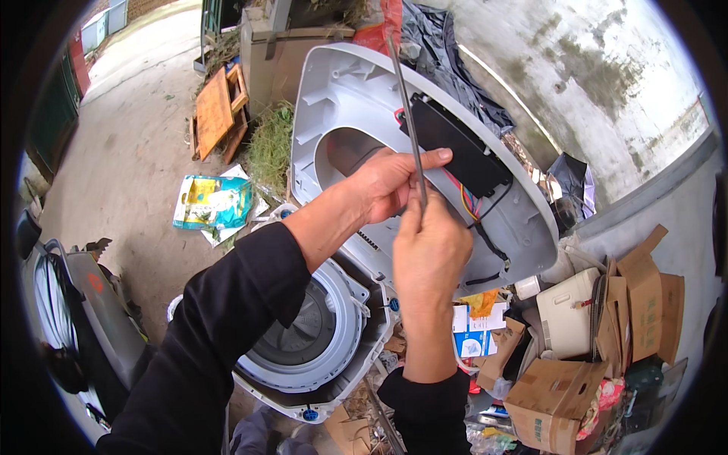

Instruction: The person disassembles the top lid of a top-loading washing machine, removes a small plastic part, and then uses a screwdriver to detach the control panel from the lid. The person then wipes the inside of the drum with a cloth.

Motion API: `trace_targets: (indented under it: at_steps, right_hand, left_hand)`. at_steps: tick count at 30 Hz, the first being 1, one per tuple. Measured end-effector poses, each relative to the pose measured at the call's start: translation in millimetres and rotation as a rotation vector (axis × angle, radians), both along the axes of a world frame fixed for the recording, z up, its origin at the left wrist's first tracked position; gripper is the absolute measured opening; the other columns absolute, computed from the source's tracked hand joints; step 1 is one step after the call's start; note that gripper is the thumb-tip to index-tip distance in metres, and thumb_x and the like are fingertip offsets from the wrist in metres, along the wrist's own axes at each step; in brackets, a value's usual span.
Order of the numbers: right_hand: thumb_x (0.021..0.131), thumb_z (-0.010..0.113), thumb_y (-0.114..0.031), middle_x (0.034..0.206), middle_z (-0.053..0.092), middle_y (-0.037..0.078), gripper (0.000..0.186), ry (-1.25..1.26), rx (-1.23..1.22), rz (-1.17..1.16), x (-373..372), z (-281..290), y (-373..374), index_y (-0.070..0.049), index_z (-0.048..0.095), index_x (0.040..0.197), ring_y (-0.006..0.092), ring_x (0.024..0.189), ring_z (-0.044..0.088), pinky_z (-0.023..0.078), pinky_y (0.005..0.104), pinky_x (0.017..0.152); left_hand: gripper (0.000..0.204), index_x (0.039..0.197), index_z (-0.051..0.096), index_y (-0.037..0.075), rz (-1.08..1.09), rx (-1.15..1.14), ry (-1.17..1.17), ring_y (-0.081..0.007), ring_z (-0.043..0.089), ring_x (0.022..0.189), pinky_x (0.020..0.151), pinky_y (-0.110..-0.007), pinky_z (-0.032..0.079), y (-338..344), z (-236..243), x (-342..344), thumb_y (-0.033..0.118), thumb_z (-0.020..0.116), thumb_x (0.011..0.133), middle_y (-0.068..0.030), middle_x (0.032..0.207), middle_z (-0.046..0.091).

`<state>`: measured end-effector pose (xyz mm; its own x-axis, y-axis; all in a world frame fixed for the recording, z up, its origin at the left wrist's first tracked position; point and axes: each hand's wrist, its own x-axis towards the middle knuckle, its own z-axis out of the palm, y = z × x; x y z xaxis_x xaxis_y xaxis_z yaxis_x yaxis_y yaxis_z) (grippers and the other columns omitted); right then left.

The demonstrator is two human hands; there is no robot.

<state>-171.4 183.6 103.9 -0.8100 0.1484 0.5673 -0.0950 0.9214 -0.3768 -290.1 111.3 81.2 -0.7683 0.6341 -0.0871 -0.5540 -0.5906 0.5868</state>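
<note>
Both my hands meet around the lower end of a long thin metal rod (402, 83), which points up and away from me. My left hand (383, 182) comes in from the left, closed at the rod with its thumb stretched to the right. Just below, my right hand (432, 239) grips the rod's end between bent fingers; its tip is hidden. Behind them leans the light grey top cover (315, 98) of a washing machine, underside showing. It carries a black control box (459, 144) and coloured wires (469, 199). The open tub (303, 334) lies below my left forearm.
Cardboard boxes (557, 394) and other clutter are piled at the right, beside a stained wall (599, 76). A teal and yellow bag (212, 201) and an orange wooden piece (214, 114) lie on the left ground. A grey machine with coiled cable (98, 311) stands far left.
</note>
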Motion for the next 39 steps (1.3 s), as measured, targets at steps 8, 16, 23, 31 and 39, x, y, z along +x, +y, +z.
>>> trace_targets:
  at_steps: [8, 16, 23, 31, 39]
  right_hand:
    - [0.087, 0.068, -0.014, 0.071, 0.067, 0.018, 0.014, -0.038, 0.069, -0.112, -3.2, 18.8, 6.7, -0.008, 0.075, 0.098, 0.0367, 0.066, 0.066, 0.049, 0.0442, 0.063]
    - [0.086, 0.067, -0.021, 0.075, 0.068, 0.019, 0.014, -0.178, 0.287, -0.225, -22.9, 14.6, -8.1, -0.011, 0.073, 0.094, 0.0404, 0.074, 0.068, 0.052, 0.0527, 0.066]
    - [0.089, 0.062, -0.015, 0.081, 0.073, 0.015, 0.013, -0.208, 0.517, -0.147, -31.5, 17.7, -2.1, -0.006, 0.071, 0.088, 0.035, 0.072, 0.072, 0.057, 0.0476, 0.062]
    - [0.086, 0.067, -0.019, 0.077, 0.07, 0.018, 0.012, -0.134, 0.489, -0.209, -35.7, 6.1, -2.7, -0.007, 0.066, 0.086, 0.0416, 0.075, 0.069, 0.052, 0.0543, 0.065]
    - [0.087, 0.067, -0.018, 0.08, 0.069, 0.018, 0.013, -0.083, 0.496, -0.159, -29.1, 9.0, -3.8, -0.006, 0.068, 0.083, 0.0414, 0.077, 0.067, 0.051, 0.0539, 0.067]
  left_hand:
    - [0.028, 0.089, 0.063, 0.0, 0.025, -0.051, 0.031, -0.0172, 0.065, 0.057, 0.058, -0.033, 0.058, -0.8, 8.3, 8.2, 0.019, 0.084, 0.083, -0.0072, 0.072, 0.065]
    - [0.029, 0.088, 0.067, -0.003, -0.098, 0.064, -0.05, -0.026, 0.071, 0.069, 0.067, -0.041, 0.061, 4.9, 1.9, 2.8, 0.02, 0.083, 0.084, -0.0159, 0.082, 0.072]
    - [0.033, 0.093, 0.067, -0.002, -0.167, 0.017, -0.048, -0.0264, 0.071, 0.077, 0.073, -0.041, 0.059, -3.9, 8.1, 6.2, 0.026, 0.083, 0.084, -0.0149, 0.088, 0.072]
    - [0.033, 0.084, 0.065, 0.003, -0.136, 0.055, -0.013, -0.0239, 0.068, 0.071, 0.067, -0.039, 0.057, 1.0, 2.4, 3.6, 0.029, 0.084, 0.083, -0.012, 0.08, 0.069]
    - [0.029, 0.076, 0.065, 0.007, -0.076, 0.062, -0.028, -0.0186, 0.066, 0.062, 0.056, -0.033, 0.052, 0.2, 3.7, 9.2, 0.026, 0.085, 0.082, -0.0074, 0.073, 0.068]
